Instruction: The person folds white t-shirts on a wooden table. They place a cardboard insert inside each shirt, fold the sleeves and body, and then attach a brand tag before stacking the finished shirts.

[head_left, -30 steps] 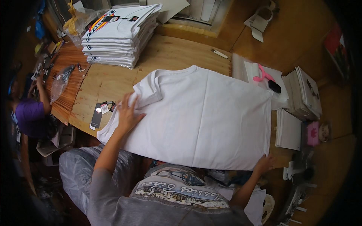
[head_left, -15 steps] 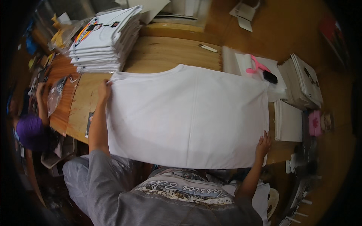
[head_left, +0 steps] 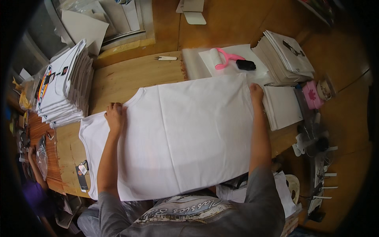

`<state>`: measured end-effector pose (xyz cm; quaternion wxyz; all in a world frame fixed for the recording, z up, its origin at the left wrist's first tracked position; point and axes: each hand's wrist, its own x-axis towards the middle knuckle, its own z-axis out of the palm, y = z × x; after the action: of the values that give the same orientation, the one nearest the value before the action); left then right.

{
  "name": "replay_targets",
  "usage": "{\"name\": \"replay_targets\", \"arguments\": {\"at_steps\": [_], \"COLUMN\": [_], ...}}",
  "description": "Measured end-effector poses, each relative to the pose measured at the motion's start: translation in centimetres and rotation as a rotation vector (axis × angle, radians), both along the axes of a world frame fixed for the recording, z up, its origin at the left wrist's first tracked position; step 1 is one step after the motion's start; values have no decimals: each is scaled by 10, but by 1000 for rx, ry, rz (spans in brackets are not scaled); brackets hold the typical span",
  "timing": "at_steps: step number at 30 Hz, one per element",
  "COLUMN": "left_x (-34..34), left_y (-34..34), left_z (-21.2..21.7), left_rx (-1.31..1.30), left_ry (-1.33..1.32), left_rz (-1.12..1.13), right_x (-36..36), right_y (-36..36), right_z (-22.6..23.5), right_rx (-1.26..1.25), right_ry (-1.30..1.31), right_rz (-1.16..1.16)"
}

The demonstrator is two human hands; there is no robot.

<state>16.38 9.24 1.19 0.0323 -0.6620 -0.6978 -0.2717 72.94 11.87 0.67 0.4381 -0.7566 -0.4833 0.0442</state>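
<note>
A person is pressing a white T-shirt flat on the wooden worktop, the left hand lying open on its far-left shoulder, the right hand pinching its far-right corner, apparently keeping the cloth taut and smooth.

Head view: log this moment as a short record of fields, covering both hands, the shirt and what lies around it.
surface: wooden table
main item: white T-shirt, spread flat
left hand: palm down on the shirt near its far left edge
right hand: gripping the shirt's far right corner
left of shirt: stack of folded printed shirts
beyond shirt: pink-handled roller, black object, pen
right of shirt: stacks of white sheets
</note>
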Motion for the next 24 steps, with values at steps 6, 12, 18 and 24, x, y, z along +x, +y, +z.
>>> {"name": "replay_targets", "arguments": {"at_steps": [6, 12, 18, 24], "left_x": [46, 64, -12, -133], "left_y": [42, 59, 17, -4], "left_z": [-10, -12, 30, 39], "left_rx": [8, 78, -429, -507], "left_ry": [-82, -214, 91, -58], "left_rz": [-28, -339, -470, -115], "right_x": [0, -43, -145, -161], "right_y": [83, 71, -18, -50], "right_z": [6, 24, 18, -4], "right_rx": [-424, -407, -202, -262], "right_ry": [-170, -261, -588, -576], "right_rz": [-43, -371, 242, 384]}}
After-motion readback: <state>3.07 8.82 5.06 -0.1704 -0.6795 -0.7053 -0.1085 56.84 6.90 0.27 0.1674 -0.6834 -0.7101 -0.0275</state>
